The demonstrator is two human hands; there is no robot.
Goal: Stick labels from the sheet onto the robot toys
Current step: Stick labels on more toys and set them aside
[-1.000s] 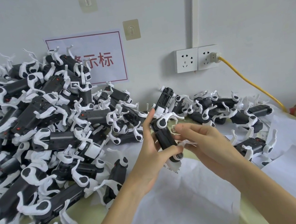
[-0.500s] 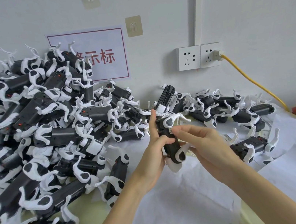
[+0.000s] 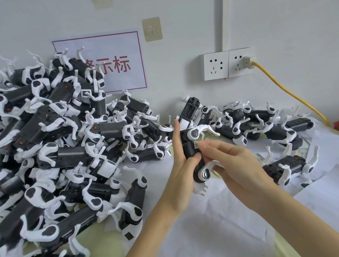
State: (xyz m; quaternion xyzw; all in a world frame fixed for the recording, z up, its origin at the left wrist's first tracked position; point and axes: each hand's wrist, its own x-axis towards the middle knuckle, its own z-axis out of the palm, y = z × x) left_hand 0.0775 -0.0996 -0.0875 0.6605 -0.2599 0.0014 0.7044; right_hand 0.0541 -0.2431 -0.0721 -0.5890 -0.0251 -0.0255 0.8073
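Mid-labelling 1 robot toy (image 3: 193,153), held upright above the white paper (image 3: 202,233) between both hands. Left hand (image 3: 180,170) gripping the black body, thumb across its front, index finger straight up. Right hand (image 3: 233,162) pinching and pressing a small barcode label (image 3: 196,144) onto the upper body. Next, probably: smoothing the label flat, then setting the toy aside. Unlabelled pile (image 3: 47,157) heaped to the left.

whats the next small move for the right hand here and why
Probably press the label flat with the right hand. Its fingertips sit right at the small label on the dark body of the toy, which the left hand holds upright above the table. Whether the label is fully stuck down cannot be told, so a firm rub seems sensible before setting the toy aside.
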